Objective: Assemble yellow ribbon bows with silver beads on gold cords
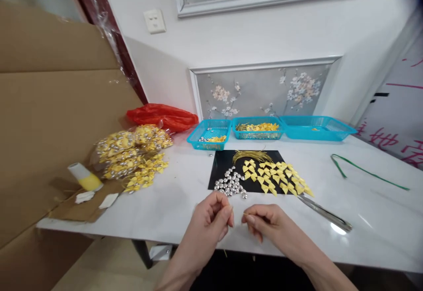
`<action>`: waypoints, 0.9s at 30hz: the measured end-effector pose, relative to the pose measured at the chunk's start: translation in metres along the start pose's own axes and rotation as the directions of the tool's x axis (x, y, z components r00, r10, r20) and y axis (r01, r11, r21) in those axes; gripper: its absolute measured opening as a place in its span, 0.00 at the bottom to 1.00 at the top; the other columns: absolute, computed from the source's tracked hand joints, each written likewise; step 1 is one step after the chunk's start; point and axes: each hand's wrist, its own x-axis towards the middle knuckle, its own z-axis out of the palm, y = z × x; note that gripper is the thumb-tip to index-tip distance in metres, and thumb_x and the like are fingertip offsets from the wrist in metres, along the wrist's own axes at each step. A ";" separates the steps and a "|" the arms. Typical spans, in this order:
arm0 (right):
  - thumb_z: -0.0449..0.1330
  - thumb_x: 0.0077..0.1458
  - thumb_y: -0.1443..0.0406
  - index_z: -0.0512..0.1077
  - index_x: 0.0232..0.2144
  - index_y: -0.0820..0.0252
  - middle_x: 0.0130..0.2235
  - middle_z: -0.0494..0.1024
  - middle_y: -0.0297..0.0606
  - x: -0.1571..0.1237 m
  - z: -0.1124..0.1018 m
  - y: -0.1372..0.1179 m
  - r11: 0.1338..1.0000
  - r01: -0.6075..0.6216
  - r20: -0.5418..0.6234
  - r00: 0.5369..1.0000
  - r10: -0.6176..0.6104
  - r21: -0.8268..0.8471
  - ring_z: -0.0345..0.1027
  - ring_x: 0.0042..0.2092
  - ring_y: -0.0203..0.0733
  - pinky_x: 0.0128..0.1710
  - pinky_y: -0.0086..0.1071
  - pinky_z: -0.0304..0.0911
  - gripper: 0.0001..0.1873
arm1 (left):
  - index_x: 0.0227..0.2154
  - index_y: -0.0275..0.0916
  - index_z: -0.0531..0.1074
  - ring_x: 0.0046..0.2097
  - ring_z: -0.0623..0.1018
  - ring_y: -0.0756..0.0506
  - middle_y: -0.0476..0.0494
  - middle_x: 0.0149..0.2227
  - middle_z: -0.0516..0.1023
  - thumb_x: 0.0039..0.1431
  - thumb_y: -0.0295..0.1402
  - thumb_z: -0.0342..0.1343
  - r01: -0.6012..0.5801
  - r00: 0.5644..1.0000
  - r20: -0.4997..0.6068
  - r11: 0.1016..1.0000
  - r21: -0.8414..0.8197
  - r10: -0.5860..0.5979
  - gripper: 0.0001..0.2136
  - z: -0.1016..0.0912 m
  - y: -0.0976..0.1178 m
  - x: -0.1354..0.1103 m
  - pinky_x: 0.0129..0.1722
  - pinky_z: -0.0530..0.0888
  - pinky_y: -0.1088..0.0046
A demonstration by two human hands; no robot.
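My left hand (214, 220) is closed in a pinch at the table's front edge; whatever lies between its fingertips is too small to make out. Beside it, my right hand (264, 222) pinches a thin gold wire (244, 214), of which only a short bit shows. The two hands are a little apart. Just beyond them lies a black mat (220, 161), bearing a pile of silver beads (231, 183), several yellow folded ribbon bows (277, 176) and a bundle of gold wires (253, 155).
Tweezers (325, 213) lie right of the mat, a green strip (370, 174) farther right. Blue baskets (317, 134) line the wall. Bagged yellow-and-silver pieces (122, 150), a red bag (161, 117), a yellow-and-white tube (85, 177) and cardboard (66, 128) are at left.
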 end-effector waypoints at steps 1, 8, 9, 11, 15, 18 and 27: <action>0.63 0.59 0.53 0.78 0.26 0.57 0.23 0.73 0.33 0.000 0.000 0.002 1.000 -0.005 -0.017 1.000 0.005 0.007 0.64 0.24 0.38 0.28 0.33 0.61 0.16 | 0.28 0.42 0.64 0.20 0.55 0.56 0.55 0.23 0.69 0.60 0.45 0.60 -0.002 1.000 -0.001 1.000 -0.010 0.002 0.15 -0.002 -0.002 -0.001 0.20 0.52 0.78; 0.70 0.53 0.51 0.80 0.29 0.54 0.32 0.78 0.39 0.007 0.006 0.012 0.997 0.037 -0.294 0.956 -0.014 0.074 0.69 0.35 0.45 0.35 0.37 0.66 0.15 | 0.28 0.42 0.64 0.20 0.59 0.54 0.54 0.23 0.70 0.63 0.42 0.58 0.025 1.000 0.014 0.999 0.029 -0.026 0.13 -0.010 -0.016 -0.021 0.20 0.55 0.78; 0.70 0.53 0.50 0.79 0.28 0.54 0.36 0.78 0.41 0.008 0.010 0.010 0.994 0.054 -0.314 0.949 -0.021 0.095 0.70 0.38 0.47 0.36 0.37 0.67 0.15 | 0.28 0.42 0.64 0.20 0.59 0.54 0.54 0.23 0.70 0.63 0.41 0.57 0.032 0.999 0.013 0.998 0.050 -0.032 0.12 -0.008 -0.017 -0.025 0.20 0.56 0.78; 0.69 0.53 0.48 0.77 0.25 0.55 0.42 0.78 0.43 0.008 0.022 0.003 0.985 0.081 -0.315 0.949 -0.030 0.150 0.73 0.44 0.50 0.38 0.38 0.70 0.19 | 0.27 0.42 0.65 0.19 0.61 0.54 0.53 0.22 0.71 0.63 0.40 0.55 0.031 1.000 -0.005 0.994 0.106 -0.031 0.11 -0.006 -0.020 -0.031 0.20 0.59 0.78; 0.71 0.52 0.49 0.75 0.24 0.57 0.42 0.76 0.43 0.001 0.047 -0.020 0.941 0.091 -0.210 0.977 -0.022 0.325 0.77 0.42 0.49 0.33 0.36 0.74 0.19 | 0.32 0.41 0.75 0.32 0.78 0.44 0.44 0.30 0.81 0.60 0.42 0.58 -0.035 0.979 -0.181 0.951 0.307 0.094 0.10 -0.026 -0.021 -0.034 0.33 0.75 0.70; 0.70 0.56 0.53 0.73 0.24 0.58 0.36 0.74 0.37 -0.009 0.055 -0.031 0.945 0.119 -0.220 0.974 -0.052 0.305 0.75 0.32 0.39 0.34 0.34 0.74 0.18 | 0.46 0.41 0.76 0.46 0.80 0.36 0.34 0.51 0.81 0.60 0.46 0.56 0.035 0.856 -0.463 0.869 0.493 0.229 0.17 -0.082 -0.019 -0.030 0.43 0.78 0.60; 0.67 0.55 0.54 0.70 0.24 0.58 0.30 0.71 0.31 -0.025 0.051 -0.028 0.997 -0.022 -0.328 0.943 0.047 0.078 0.57 0.23 0.30 0.24 0.29 0.56 0.17 | 0.58 0.37 0.74 0.73 0.41 0.15 0.31 0.77 0.42 0.70 0.48 0.47 0.578 0.532 -0.755 0.487 0.654 0.383 0.24 -0.230 -0.034 -0.049 0.65 0.42 0.27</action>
